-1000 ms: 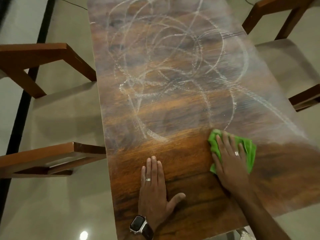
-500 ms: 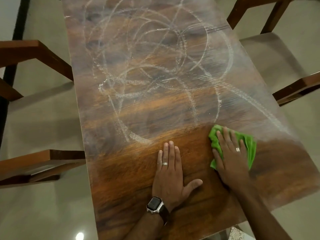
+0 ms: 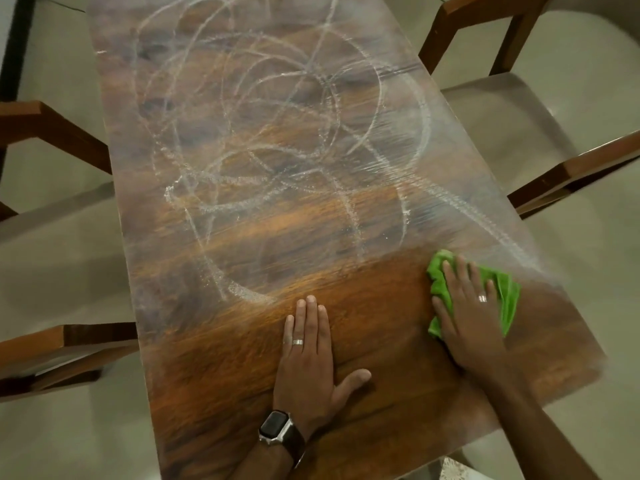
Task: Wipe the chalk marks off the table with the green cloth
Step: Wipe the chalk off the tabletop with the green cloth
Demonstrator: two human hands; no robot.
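Head view: your right hand [image 3: 474, 320] presses flat on green cloth [image 3: 506, 292], left hand [image 3: 308, 355] flat on table [image 3: 214, 375], near strip looks clean, most chalk marks [image 3: 249, 140] left

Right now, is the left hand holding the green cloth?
No, the left hand lies flat on bare table; the right hand presses the green cloth.

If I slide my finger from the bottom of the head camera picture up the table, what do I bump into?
Watch → left hand, flat on the table → right hand pressing the green cloth → chalk marks.
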